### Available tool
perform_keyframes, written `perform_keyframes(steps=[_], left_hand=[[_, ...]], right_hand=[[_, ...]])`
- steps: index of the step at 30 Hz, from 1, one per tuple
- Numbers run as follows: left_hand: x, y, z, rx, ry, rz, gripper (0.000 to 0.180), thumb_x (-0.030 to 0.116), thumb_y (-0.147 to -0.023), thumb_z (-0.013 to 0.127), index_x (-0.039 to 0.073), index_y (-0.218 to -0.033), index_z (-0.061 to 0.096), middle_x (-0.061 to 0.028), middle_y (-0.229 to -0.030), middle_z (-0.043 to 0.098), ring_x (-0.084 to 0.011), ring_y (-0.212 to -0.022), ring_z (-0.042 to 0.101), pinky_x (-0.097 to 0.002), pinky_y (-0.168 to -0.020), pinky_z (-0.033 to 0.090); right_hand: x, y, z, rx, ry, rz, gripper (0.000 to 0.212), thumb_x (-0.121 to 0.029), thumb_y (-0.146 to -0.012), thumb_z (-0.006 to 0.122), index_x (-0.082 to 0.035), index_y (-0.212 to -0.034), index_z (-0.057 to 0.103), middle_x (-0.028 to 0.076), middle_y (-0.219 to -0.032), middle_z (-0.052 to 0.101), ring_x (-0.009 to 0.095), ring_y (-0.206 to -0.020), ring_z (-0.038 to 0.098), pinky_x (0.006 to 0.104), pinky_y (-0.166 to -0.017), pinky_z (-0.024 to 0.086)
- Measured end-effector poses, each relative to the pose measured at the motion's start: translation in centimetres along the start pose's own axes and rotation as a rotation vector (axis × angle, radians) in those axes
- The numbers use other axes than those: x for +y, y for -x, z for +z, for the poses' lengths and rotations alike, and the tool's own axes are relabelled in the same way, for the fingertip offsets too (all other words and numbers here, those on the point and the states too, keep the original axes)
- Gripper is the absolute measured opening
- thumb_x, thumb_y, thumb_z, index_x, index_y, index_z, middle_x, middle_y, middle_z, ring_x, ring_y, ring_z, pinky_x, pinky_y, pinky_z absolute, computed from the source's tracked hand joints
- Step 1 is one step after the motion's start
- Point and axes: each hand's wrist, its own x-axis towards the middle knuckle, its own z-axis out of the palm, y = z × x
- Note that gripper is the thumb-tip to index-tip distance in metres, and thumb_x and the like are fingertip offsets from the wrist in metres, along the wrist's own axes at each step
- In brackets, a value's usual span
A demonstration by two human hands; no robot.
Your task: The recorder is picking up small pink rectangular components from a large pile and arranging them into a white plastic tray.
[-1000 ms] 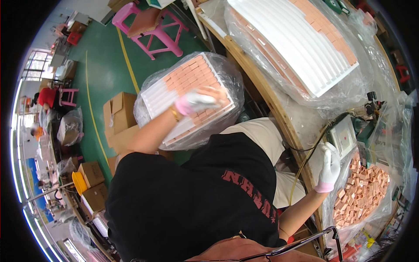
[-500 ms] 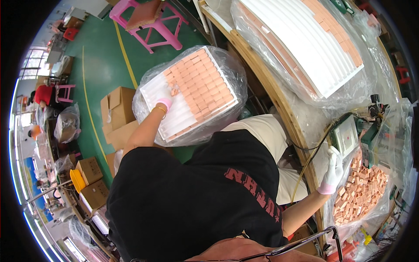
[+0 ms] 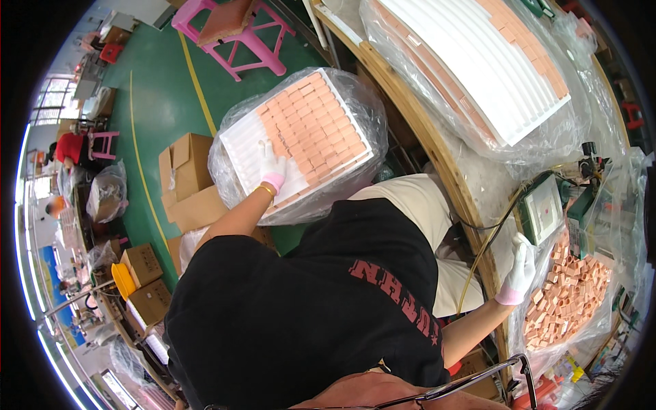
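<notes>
My left hand (image 3: 272, 166), in a white glove, lies over the bare part of a white grooved tray (image 3: 236, 145). Its fingers are stretched out and hold nothing I can see. Beside the fingertips, rows of small copper-coloured pieces (image 3: 318, 126) fill the other part of the tray. The tray rests on clear plastic film. My right hand (image 3: 518, 273), gloved too, is raised at the bench beside a green-framed device with a pale panel (image 3: 544, 210). Its fingers are bunched together; whatever may be between them is too small to tell. A heap of loose copper-coloured pieces (image 3: 567, 301) lies next to it.
A wooden-edged bench (image 3: 437, 140) runs along my right side. Farther along it, a stack of white grooved trays (image 3: 471, 61) sits in plastic film. A pink stool (image 3: 256, 44) stands beyond; cardboard boxes (image 3: 188, 167) are at the left. Cables hang over the bench edge.
My left hand has moved slightly right and nearer me, its fingers now extended. The small piece seen at its fingertips no longer shows there. My right hand stays by the device.
</notes>
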Motion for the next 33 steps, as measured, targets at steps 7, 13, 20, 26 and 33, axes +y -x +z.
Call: perform_keyframes(steps=[7, 13, 20, 26, 33], left_hand=[[-0.8, -4.0, 4.4, 0.426, 0.381, -0.081, 0.052, 0.028, -0.099, 0.036, -0.001, -0.142, 0.027, -0.0252, -0.149, 0.021, -0.0355, -0.139, 0.021, -0.0352, -0.114, 0.018], [2.8, -4.5, 4.6, 0.28, 0.61, -0.106, 0.056, 0.021, -0.096, 0.037, -0.001, -0.145, 0.02, -0.0244, -0.15, 0.017, -0.0349, -0.141, 0.014, -0.0388, -0.116, 0.012], [8.1, -8.1, 3.5, 0.513, 0.473, 0.21, 0.05, 0.027, -0.1, 0.037, -0.004, -0.139, 0.032, -0.0225, -0.148, 0.025, -0.0311, -0.136, 0.026, -0.0367, -0.114, 0.019], [36.9, -3.4, -7.8, 0.245, 0.879, 0.971, 0.038, 0.005, -0.09, 0.054, -0.005, -0.126, 0.048, -0.0191, -0.132, 0.048, -0.0287, -0.123, 0.045, -0.035, -0.101, 0.036], [62.2, -4.5, -5.9, 0.014, 0.032, 1.744, 0.054, 0.011, -0.074, 0.068, 0.008, -0.126, 0.053, -0.0164, -0.126, 0.054, -0.0323, -0.125, 0.044, -0.0396, -0.102, 0.039]], right_hand=[[0.2, 0.6, 0.5, 0.027, -0.047, 0.035, 0.029, -0.019, -0.097, 0.048, 0.004, -0.104, 0.063, 0.01, -0.11, 0.061, 0.019, -0.104, 0.055, 0.0316, -0.094, 0.041], [0.2, 1.0, 0.3, 0.077, -0.033, 0.052, 0.023, -0.014, -0.094, 0.051, 0.003, -0.101, 0.064, 0.01, -0.107, 0.063, 0.02, -0.102, 0.056, 0.0309, -0.093, 0.041], [-0.5, 0.7, 1.4, 0.118, 0.071, 0.009, 0.018, -0.013, -0.088, 0.058, -0.001, -0.098, 0.067, 0.012, -0.102, 0.065, 0.024, -0.096, 0.061, 0.0327, -0.086, 0.047], [-0.9, 0.8, 1.5, 0.175, -0.074, -0.013, 0.019, -0.014, -0.088, 0.059, 0.0, -0.099, 0.066, 0.012, -0.1, 0.065, 0.021, -0.095, 0.06, 0.0304, -0.086, 0.046], [0.4, 3.5, 0.0, 0.208, -0.036, -0.01, 0.02, -0.014, -0.088, 0.059, 0.001, -0.098, 0.065, 0.013, -0.098, 0.064, 0.024, -0.094, 0.06, 0.0305, -0.086, 0.045]])
